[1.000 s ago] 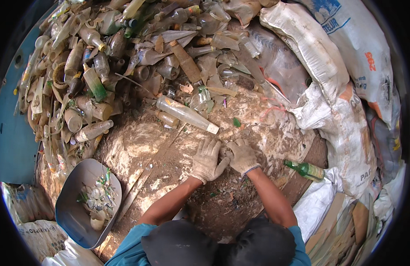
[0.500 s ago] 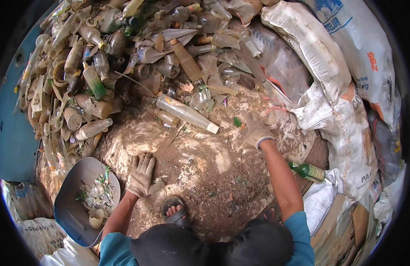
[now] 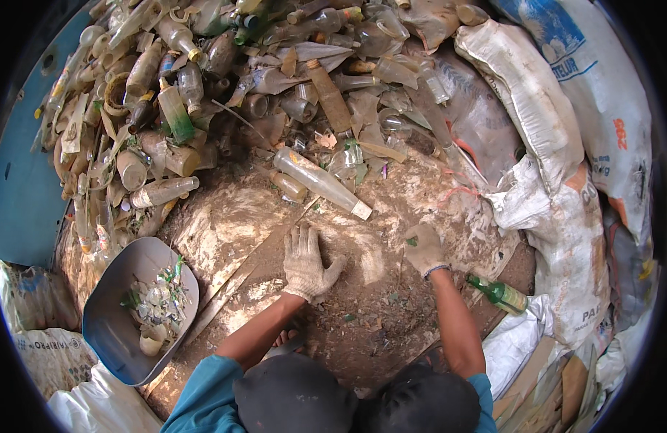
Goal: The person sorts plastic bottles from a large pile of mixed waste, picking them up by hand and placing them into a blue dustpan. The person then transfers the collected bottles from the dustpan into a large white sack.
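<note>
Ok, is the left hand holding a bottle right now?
No, the gloved left hand lies flat and open on the bare dirt ground, with nothing in it.

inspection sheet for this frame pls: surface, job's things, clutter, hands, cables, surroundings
surface: bare dirt ground, dusty, strewn with small debris.
job's things: grey metal pan at left holds shards and scraps; long clear bottle lies just beyond the hands.
clutter: big heap of dirty glass bottles across the top; green bottle lies by the right forearm.
hands: gloved left hand flat on the dirt, fingers spread; gloved right hand down on the dirt, grip unclear.
cables: nothing seen.
surroundings: white woven sacks at right, blue wall at left.
</note>
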Available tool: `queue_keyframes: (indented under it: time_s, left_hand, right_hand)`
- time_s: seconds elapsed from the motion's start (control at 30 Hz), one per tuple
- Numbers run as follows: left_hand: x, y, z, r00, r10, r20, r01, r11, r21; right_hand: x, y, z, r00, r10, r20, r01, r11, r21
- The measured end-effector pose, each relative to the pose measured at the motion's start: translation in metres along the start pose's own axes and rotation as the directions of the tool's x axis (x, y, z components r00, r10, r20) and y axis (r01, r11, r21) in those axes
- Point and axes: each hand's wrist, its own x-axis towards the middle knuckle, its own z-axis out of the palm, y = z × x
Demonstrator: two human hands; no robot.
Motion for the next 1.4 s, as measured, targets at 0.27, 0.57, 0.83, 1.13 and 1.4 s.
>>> queue_keyframes:
  time_s: [0.27, 0.57, 0.83, 1.13, 1.4]
  left_hand:
    - [-0.063, 0.107, 0.017, 0.851, 0.429, 0.303, -0.127, 0.729, -0.673]
    - [0.026, 0.007, -0.004, 0.997, -0.021, 0.07, 0.017, 0.998, 0.06]
    - [0.036, 0.054, 0.037, 0.9, 0.398, 0.176, -0.416, 0.905, 0.085]
    - [-0.044, 0.022, -0.025, 0.923, 0.383, 0.04, -0.352, 0.881, -0.315]
    - [-0.042, -0.058, -0.049, 0.974, 0.222, 0.048, -0.217, 0.972, -0.094]
  right_hand:
    - [0.018, -0.041, 0.03, 0.917, -0.389, 0.088, 0.398, 0.91, -0.119]
    - [0.015, -0.047, 0.052, 0.836, -0.335, 0.434, 0.521, 0.732, -0.439]
    - [-0.029, -0.002, 0.002, 0.994, -0.061, -0.087, 0.063, 0.998, 0.018]
    - [-0.115, 0.044, -0.072, 0.877, 0.006, -0.481, 0.073, 0.987, 0.145]
    - [-0.189, 0.067, -0.087, 0.815, 0.236, -0.529, -0.108, 0.959, 0.261]
